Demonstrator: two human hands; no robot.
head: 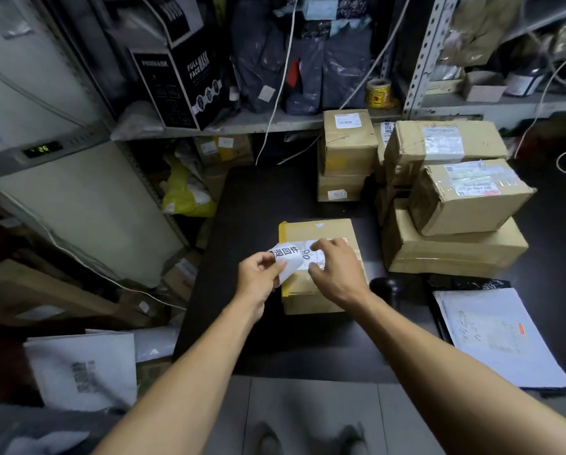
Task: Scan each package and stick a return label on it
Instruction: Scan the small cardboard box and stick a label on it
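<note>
Head view: cardboard package [317, 267] lying mid-surface [258, 198], flat side up for labelling. Left hand [258, 274] pinching return label [286, 254] by its corner; right hand [335, 269] fingers curled, pressing the other end down. Stacked boxes [452, 205] far right.

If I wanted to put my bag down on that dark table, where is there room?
The dark table is bare behind the cardboard box under the hands, left of the stacked boxes, and along the near edge before the forearms. The right side is crowded with those boxes and white mailers.

Dark table [265, 205] bears cardboard boxes [452, 192] and mailers [498, 336].
</note>
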